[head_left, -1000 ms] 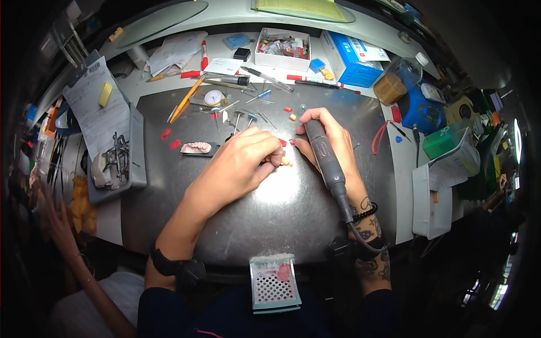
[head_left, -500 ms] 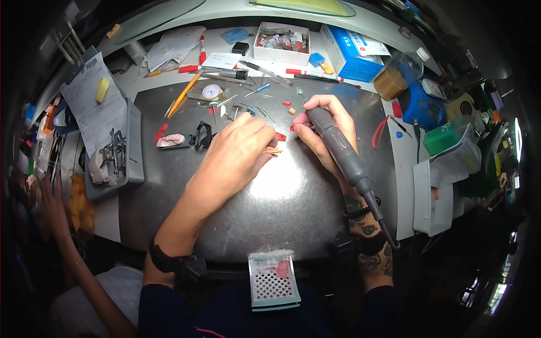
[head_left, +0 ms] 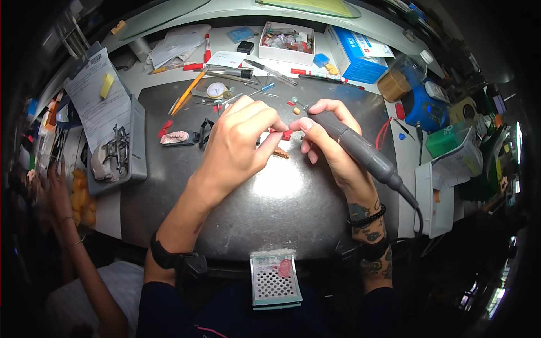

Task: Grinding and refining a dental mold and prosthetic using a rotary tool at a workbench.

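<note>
My right hand point(head_left: 333, 135) grips a dark grey rotary handpiece point(head_left: 363, 152), its thin tip pointing away up-left and its cord trailing at the lower right. My left hand point(head_left: 239, 138) is bent over the bench, thumb and forefinger closed at a small red piece point(head_left: 285, 136). The right fingertips meet the left ones there. Just below them is a small orange-brown piece point(head_left: 280, 152); whether the left fingers touch it is unclear. Left of this hand lie a pink-and-white dental model point(head_left: 174, 137) and a black hinged frame point(head_left: 204, 134), the latter partly covered by the hand.
Burs, a round dial and an orange pencil point(head_left: 185, 97) lie behind my hands. Farther back stand a white box of small parts point(head_left: 288, 61) and a blue box point(head_left: 352, 59). A grey bin point(head_left: 138, 141) flanks the left, a white tray point(head_left: 434, 208) the right. Another person's arm point(head_left: 84, 265) is at far left.
The right hand has tilted the handpiece flatter and brought its fingers to the left ones. My left fingers have shifted away from the orange-brown piece to the red piece. The view has shifted slightly.
</note>
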Demonstrator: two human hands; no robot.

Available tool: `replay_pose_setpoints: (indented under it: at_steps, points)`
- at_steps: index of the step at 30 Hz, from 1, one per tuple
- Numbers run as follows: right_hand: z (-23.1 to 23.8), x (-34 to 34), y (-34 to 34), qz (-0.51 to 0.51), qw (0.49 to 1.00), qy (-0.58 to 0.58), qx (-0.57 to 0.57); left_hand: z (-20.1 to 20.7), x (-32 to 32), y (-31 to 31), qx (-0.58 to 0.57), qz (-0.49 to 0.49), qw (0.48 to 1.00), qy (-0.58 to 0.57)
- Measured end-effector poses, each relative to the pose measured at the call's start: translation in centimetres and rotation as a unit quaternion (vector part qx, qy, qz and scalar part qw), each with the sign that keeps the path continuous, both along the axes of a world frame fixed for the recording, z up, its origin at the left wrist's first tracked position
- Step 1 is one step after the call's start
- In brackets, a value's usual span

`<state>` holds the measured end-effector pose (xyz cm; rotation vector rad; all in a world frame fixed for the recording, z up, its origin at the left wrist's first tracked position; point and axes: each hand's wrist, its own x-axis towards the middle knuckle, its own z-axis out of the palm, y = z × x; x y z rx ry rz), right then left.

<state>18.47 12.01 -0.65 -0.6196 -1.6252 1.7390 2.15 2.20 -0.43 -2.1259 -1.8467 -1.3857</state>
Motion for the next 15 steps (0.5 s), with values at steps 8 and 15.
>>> replay_pose_setpoints:
  at_steps: [8, 15]
  points:
    - [-0.3, 0.7, 0.3, 0.087, 0.991, -0.015, -0.096, 0.2, 0.3, 0.4, 0.047, -0.049, 0.995, 0.067]
    - [-0.5, 0.2, 0.2, 0.052, 0.996, -0.025, -0.071, -0.6, -0.3, -1.0, -0.131, -0.04, 0.989, 0.046]
